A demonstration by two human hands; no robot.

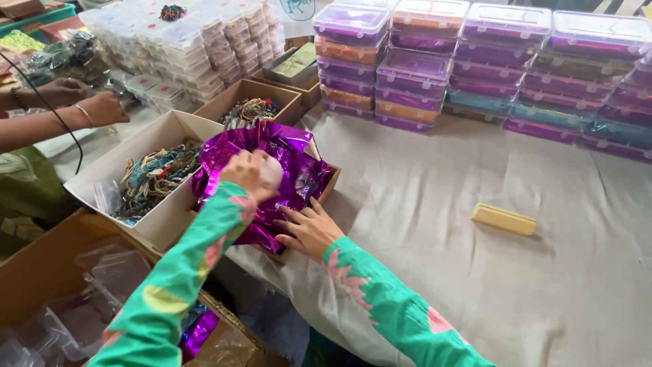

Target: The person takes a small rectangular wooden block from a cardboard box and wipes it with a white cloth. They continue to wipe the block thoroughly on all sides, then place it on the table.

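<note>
A cardboard box (330, 187) holds a crumpled heap of shiny purple foil sheets (285, 153). My left hand (246, 175), in a green sleeve with pink marks, hovers over the foil and is closed around a small pale translucent object (272, 172); what it is cannot be made out. My right hand (309, 229) lies with fingers spread on the near edge of the foil, at the box's front corner.
An open white box of braided cords (155, 175) stands left of the foil, with a smaller brown box (252, 107) behind. Stacks of clear lidded boxes (475, 68) line the back. A yellow block (504, 219) lies on the cloth. Another person's hands (95, 109) work at far left.
</note>
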